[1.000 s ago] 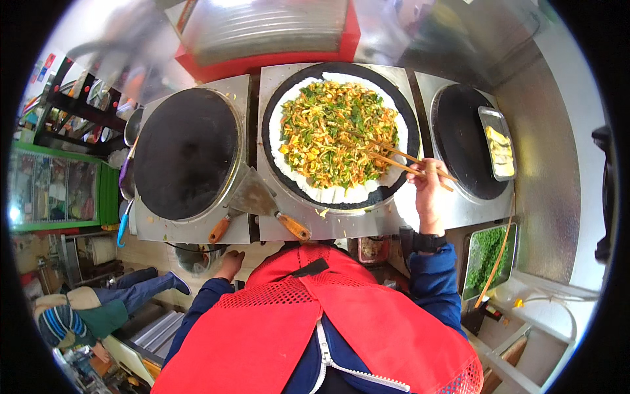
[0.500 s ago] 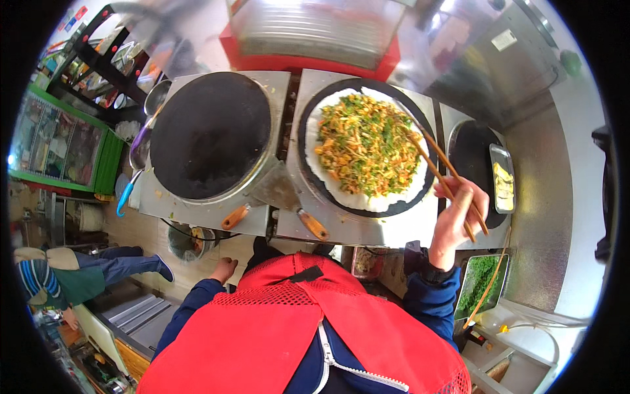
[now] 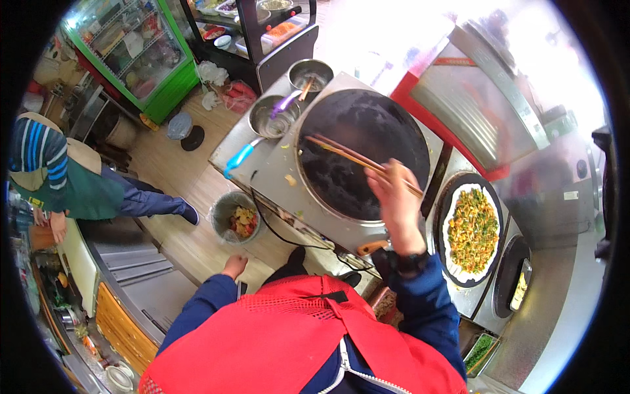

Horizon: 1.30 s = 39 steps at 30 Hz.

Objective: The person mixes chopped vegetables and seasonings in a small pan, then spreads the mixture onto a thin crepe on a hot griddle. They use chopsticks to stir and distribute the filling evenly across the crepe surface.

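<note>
My right hand (image 3: 398, 197) is closed around a pair of long wooden chopsticks (image 3: 348, 155). Their tips reach left over the bare dark round griddle (image 3: 364, 118). To the right, a second griddle (image 3: 462, 181) carries a thin white pancake (image 3: 453, 244) heaped with chopped vegetables (image 3: 474, 230) in orange, green and yellow. My left hand (image 3: 234, 266) hangs low beside my body, fingers curled, with nothing visible in it. Just in front of my right wrist lies the wooden handle (image 3: 372, 247) of a tool, its other end hidden.
Two metal pots (image 3: 274, 117) stand at the griddle's left; ladles with purple and blue handles rest there. A waste bin (image 3: 235, 220) sits on the floor below. Far right are a third griddle (image 3: 513, 269) and a small tray (image 3: 522, 285). Another person (image 3: 92, 184) stands at the left counter.
The view has swung left. My right hand has moved the chopsticks from the filled pancake to above the bare griddle. My left hand stays low at my side.
</note>
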{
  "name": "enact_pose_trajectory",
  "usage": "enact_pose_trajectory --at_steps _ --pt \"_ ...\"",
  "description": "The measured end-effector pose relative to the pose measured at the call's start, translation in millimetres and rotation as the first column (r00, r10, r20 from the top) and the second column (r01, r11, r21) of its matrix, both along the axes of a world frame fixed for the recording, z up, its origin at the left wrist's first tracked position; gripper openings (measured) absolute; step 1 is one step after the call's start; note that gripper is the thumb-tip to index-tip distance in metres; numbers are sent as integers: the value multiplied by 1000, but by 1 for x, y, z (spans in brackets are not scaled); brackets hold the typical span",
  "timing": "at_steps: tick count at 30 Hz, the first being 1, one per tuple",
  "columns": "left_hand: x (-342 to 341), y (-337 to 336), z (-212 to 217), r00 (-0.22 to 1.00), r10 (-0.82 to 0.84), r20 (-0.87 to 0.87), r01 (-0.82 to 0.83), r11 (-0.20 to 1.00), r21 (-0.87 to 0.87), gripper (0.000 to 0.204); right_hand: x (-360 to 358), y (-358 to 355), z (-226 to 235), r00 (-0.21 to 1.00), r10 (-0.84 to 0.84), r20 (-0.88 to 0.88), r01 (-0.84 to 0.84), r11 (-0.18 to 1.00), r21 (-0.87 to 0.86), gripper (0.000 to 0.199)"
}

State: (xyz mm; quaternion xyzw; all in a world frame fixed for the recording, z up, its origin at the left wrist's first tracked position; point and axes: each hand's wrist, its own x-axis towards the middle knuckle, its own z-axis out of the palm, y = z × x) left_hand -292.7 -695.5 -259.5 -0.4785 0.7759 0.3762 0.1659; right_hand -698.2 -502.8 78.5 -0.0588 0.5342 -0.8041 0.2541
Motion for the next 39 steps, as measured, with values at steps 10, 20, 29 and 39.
enact_pose_trajectory --at_steps 10,20,29,39 --pt "165 4 -79 858 -489 155 494 869 4 34 11 -223 -97 939 309 -150 -207 859 469 30" --pt "32 -84 -106 954 -283 98 254 939 231 25 47 18 -36 936 332 119 -331 943 -25 35" --pt "-169 -66 -101 487 -873 18 861 483 159 37 299 374 -70 445 -877 -179 835 335 436 30" --pt "-236 181 55 261 -948 -182 955 226 193 36 505 439 -120 531 -691 -491 385 -319 866 43"
